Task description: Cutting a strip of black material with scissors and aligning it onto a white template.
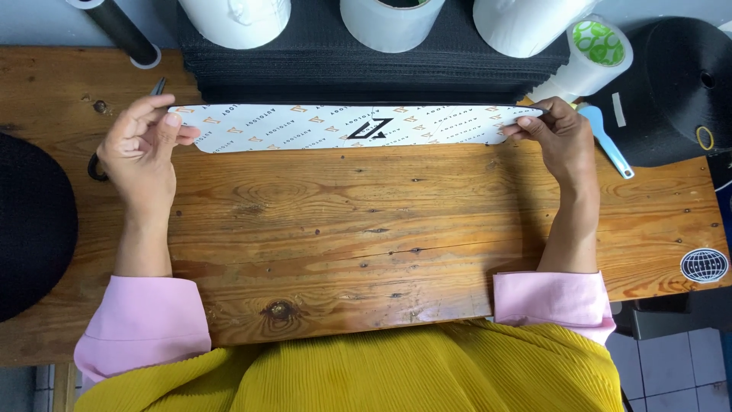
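A long white sheet (320,128) with rounded ends and a small repeated pattern is stretched flat across the far side of the wooden table (366,236). My left hand (145,145) pinches its left end between thumb and fingers. At the sheet's right end, my right hand (557,133) grips the edge. The sheet lies against a stack of black sheets (366,72) behind it.
Three white rolls (393,19) stand on the black stack. A white roll with a green core (595,49) and a light blue tool (606,137) lie at the right, beside a large black spool (679,84). A black round object (30,221) sits at the left edge.
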